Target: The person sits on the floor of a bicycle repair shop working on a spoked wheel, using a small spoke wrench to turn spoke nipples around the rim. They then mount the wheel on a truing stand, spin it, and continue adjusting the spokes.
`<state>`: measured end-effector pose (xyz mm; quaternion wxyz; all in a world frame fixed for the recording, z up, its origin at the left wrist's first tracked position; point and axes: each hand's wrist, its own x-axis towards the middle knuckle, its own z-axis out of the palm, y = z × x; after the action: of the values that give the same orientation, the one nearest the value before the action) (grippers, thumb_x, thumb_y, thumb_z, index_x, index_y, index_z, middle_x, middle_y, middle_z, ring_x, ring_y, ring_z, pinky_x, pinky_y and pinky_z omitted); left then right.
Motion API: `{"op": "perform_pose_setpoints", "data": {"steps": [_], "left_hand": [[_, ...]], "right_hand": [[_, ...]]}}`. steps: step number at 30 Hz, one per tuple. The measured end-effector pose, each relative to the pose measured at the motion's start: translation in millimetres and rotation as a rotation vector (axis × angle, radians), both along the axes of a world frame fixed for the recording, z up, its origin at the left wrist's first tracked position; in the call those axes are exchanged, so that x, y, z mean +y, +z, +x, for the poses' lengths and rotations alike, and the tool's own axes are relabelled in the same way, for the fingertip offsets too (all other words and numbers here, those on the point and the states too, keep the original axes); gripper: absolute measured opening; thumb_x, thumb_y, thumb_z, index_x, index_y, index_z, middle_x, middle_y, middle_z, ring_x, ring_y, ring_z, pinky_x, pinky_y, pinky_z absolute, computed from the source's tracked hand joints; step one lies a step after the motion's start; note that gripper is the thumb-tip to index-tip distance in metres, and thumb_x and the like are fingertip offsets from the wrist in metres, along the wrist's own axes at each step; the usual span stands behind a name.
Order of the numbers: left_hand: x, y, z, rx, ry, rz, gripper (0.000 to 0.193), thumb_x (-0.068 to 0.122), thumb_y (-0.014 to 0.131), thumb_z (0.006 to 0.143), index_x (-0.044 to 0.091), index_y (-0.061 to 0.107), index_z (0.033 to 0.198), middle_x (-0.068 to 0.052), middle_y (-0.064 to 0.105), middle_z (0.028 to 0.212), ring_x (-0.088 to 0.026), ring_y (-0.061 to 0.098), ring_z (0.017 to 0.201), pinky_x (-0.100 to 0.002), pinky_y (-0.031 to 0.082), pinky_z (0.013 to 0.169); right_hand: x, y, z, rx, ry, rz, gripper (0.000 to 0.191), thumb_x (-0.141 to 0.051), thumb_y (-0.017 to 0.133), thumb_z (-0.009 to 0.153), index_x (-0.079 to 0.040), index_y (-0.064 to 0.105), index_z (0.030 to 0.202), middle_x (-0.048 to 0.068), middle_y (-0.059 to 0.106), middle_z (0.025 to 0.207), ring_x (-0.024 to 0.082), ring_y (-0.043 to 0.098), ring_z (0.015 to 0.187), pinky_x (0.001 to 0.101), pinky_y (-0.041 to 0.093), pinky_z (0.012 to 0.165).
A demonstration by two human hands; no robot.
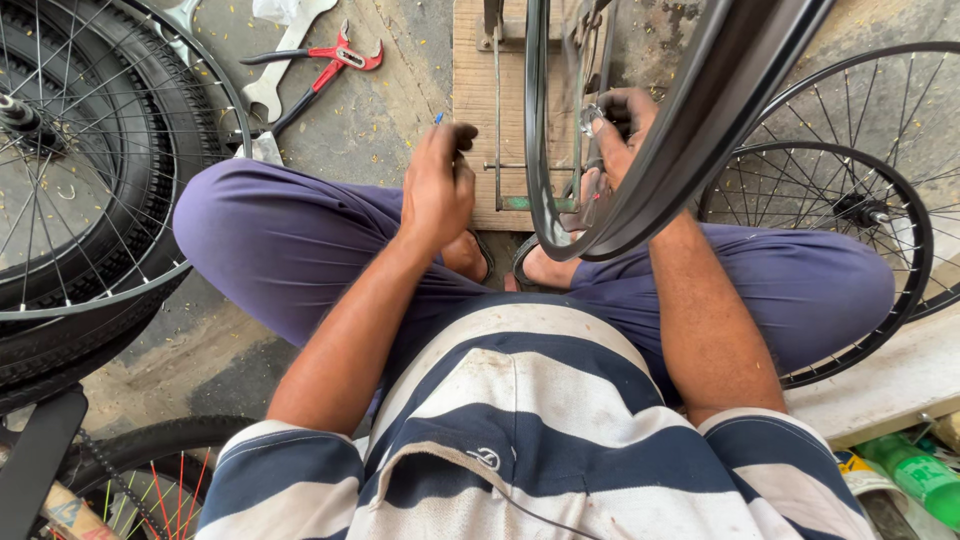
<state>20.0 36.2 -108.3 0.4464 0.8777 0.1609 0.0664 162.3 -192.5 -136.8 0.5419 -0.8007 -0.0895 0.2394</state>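
I sit cross-legged on the ground in purple trousers and a striped shirt. A black bicycle rim [537, 170] stands upright in a metal truing stand [497, 165] on a wooden board [476, 90] in front of me. My left hand [437, 185] is closed around a small tool with a blue tip, just left of the rim. My right hand [618, 125] reaches between the rim and a second black rim or tyre [715, 110], pinching a small shiny metal part at the spokes.
A spoked wheel with a tyre [95, 170] lies at left. Red-handled pliers [325, 70] and a flat wrench [283, 55] rest on the concrete behind it. More spoked wheels [845, 215] lean at right. A green bottle [915, 470] sits bottom right.
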Motion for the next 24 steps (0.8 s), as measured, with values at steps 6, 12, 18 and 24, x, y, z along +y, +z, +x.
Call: {"op": "perform_pose_setpoints", "data": {"steps": [6,12,18,24], "left_hand": [[-29,60,-22,-0.284,-0.384,0.311,0.039,0.016,0.078,0.081,0.003,0.066,0.115,-0.010,0.064,0.094,-0.028,0.063,0.085,-0.041,0.050,0.076],[-40,77,-17,-0.380,-0.376,0.389,0.034,0.016,0.079,0.085,0.001,0.068,0.114,-0.007,0.067,0.093,-0.022,0.065,0.081,-0.036,0.049,0.072],[-39,76,-22,-0.345,-0.381,0.376,0.037,0.017,0.080,0.084,0.000,0.069,0.115,-0.007,0.067,0.091,-0.023,0.064,0.080,-0.037,0.050,0.073],[-40,79,-21,-0.352,-0.375,0.376,0.037,0.016,0.080,0.085,-0.001,0.069,0.117,-0.008,0.068,0.093,-0.022,0.064,0.080,-0.036,0.050,0.073]], "right_hand": [[3,8,1,0.015,0.005,0.000,0.022,-0.005,0.064,0.099,-0.004,0.063,0.121,0.004,0.070,0.105,0.011,0.066,0.096,0.0288,0.054,0.086],[2,1,1,-0.014,0.008,0.071,0.019,-0.006,0.064,0.102,-0.002,0.062,0.120,0.006,0.067,0.105,0.012,0.064,0.096,0.0283,0.054,0.086],[5,12,1,-0.123,0.058,0.020,0.019,-0.005,0.065,0.104,-0.001,0.062,0.122,0.009,0.067,0.109,0.014,0.066,0.098,0.0304,0.058,0.087],[6,26,-1,-0.078,0.049,-0.190,0.018,-0.009,0.063,0.103,-0.004,0.064,0.120,0.009,0.068,0.108,0.016,0.070,0.095,0.0310,0.060,0.080]]}}
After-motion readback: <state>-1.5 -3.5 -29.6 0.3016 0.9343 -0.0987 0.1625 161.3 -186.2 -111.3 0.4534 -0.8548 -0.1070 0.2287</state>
